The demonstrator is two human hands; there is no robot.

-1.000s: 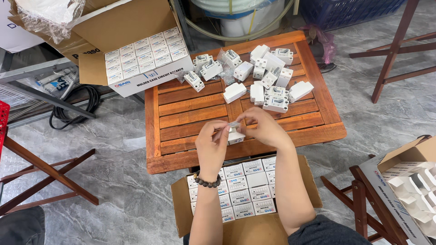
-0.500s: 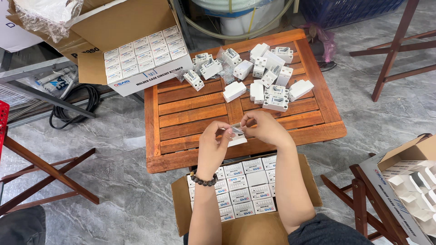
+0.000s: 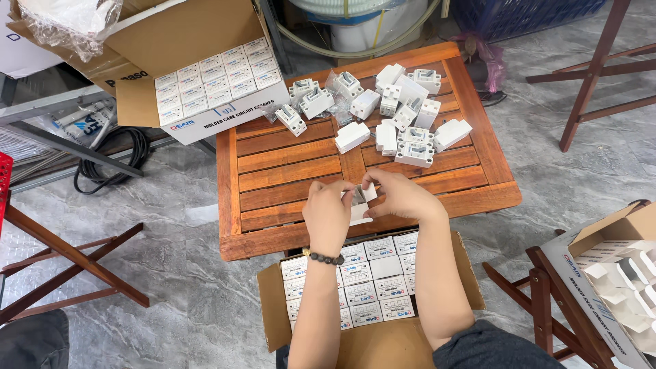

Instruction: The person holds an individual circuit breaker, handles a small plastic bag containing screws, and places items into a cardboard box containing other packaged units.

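Spanning the middle of the head view, the slatted reddish-brown wooden table [image 3: 294, 164] carries everything in play, and its near edge lies directly under the two hands. Beyond it, the large open brown cardboard carton of white labelled boxes [image 3: 205, 75] overhangs the far left corner; below it, the open brown carton of packed white boxes [image 3: 372, 287] sits between the forearms. The loose heap of white plastic switch-like devices [image 3: 403, 116] crowds the far right of the tabletop, while the near left slats offer the widest bare room for setting things down. The left hand [image 3: 328, 215], with a dark bead bracelet [image 3: 324, 257] at the wrist, and the right hand [image 3: 403, 197] both pinch the small white folding cardboard box [image 3: 359, 205], fingers closed on its flaps, held just above the table's near edge. Risk judged from this layout: a slipped grip so close to the edge would likely drop the box into the lower carton or onto the grey marbled tile floor [image 3: 171, 266], and a wide reach toward the heap could nudge devices off the right edge.
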